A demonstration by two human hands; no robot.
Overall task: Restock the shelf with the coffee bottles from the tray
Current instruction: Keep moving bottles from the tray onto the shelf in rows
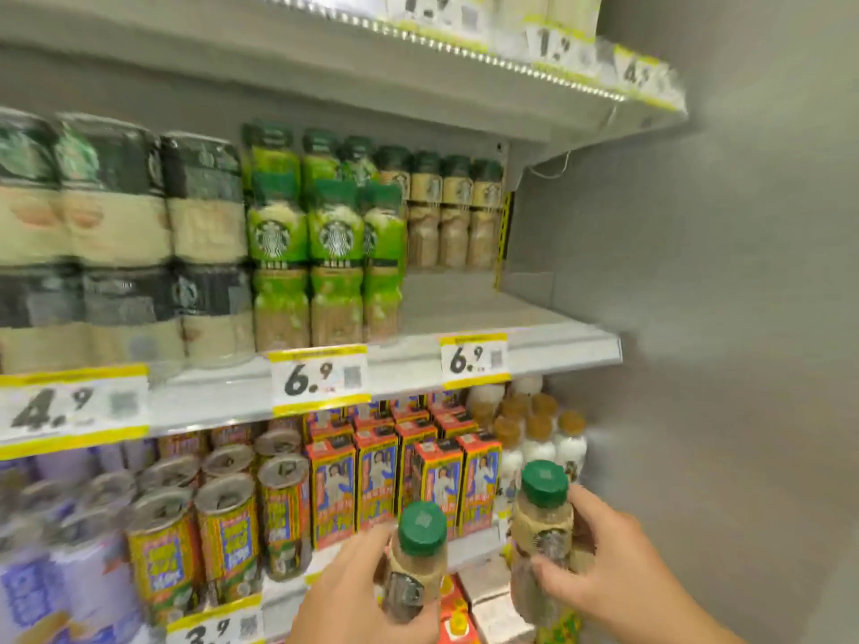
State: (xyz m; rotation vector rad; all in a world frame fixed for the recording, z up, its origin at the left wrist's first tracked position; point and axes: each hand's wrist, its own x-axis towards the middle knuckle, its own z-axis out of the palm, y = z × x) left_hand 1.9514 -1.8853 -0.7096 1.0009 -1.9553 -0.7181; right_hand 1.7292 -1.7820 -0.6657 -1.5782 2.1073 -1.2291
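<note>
Each of my hands holds a beige coffee bottle with a green cap, low in the view. My left hand [353,592] grips one coffee bottle [416,557]; my right hand [604,564] grips the other coffee bottle [541,522], slightly higher. Both bottles are upright, in front of the lower shelf. Above them, the middle shelf [534,346] has a bare stretch at its right end. At the back of that stretch stands a row of matching beige coffee bottles [453,211]. The tray is not in view.
Green-labelled bottles [325,244] stand left of the bare stretch, with dark-and-cream cans [121,244] further left. Price tags marked 6.9 [474,360] hang on the shelf edge. Below are yellow cans [223,527], orange cartons [381,476] and white bottles [539,434]. A grey wall [720,318] closes the right side.
</note>
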